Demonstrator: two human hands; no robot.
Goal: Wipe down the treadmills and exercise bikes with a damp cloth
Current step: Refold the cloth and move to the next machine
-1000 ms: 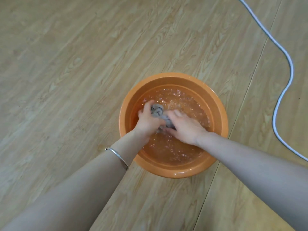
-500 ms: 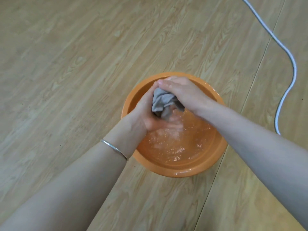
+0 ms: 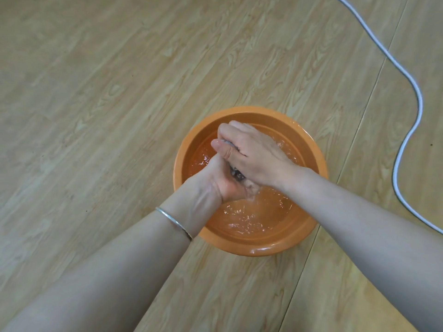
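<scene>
Two hands meet above the middle of the orange basin (image 3: pixel 251 250), both closed on a grey cloth (image 3: pixel 236 174). The right hand (image 3: pixel 251 154) lies on top with its back turned up and its fingers curled down over the cloth toward the basin's far side. The left hand (image 3: pixel 221 183) comes in beneath it from the basin's near left edge and cups the cloth from below; most of its fingers are hidden under the right hand or blurred. Only small bits of the cloth show, a dark wad between the two palms and a pale sliver by the right hand's curled fingers. The cloth is held clear of the water (image 3: pixel 249 219), which fills the basin's bottom and is rippled and glinting on the near side. A thin silver bangle (image 3: pixel 173 221) circles the left wrist just outside the basin's near left rim. The basin stands on a wooden plank floor (image 3: pixel 107 92). To the basin's right, well apart from it, a white cable (image 3: pixel 418 104) winds across the floor
</scene>
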